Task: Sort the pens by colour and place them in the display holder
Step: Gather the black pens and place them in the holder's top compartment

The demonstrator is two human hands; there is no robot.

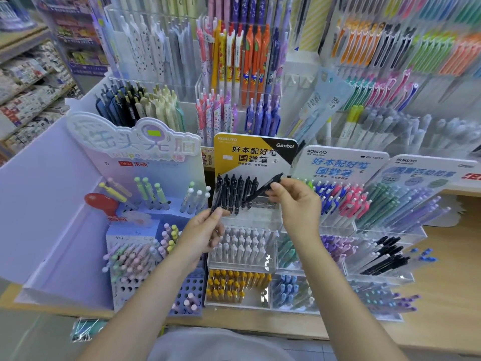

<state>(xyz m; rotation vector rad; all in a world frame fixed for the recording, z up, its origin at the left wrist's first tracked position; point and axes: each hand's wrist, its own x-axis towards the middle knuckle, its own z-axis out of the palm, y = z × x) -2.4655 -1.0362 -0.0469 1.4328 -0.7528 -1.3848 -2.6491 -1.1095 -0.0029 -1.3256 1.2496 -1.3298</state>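
- Black pen [263,190]: you pinch it between the thumb and fingers of your right hand [295,201]; it lies slanted, its clip end up and to the right, in front of the yellow-and-black header card [253,155].
- Second black pen [216,201]: your left hand [205,231] grips it with curled fingers, the barrel rising out of the fist towards the row of black pens [235,192].
- Display holder [260,222]: a clear tiered stand at the counter's middle; the row of black pens stands upright in its top tier, just behind both of your hands.
- Lower tiers: white pens [244,246] below the black ones; yellow-capped pens [235,284] at the stand's front edge.
- Right neighbour: blue and pink pens [341,201] under a white header card.
- Left neighbour: a lilac stand [145,256] with pastel pens in punched holes.
- Wooden counter [447,269]: carries all the stands.
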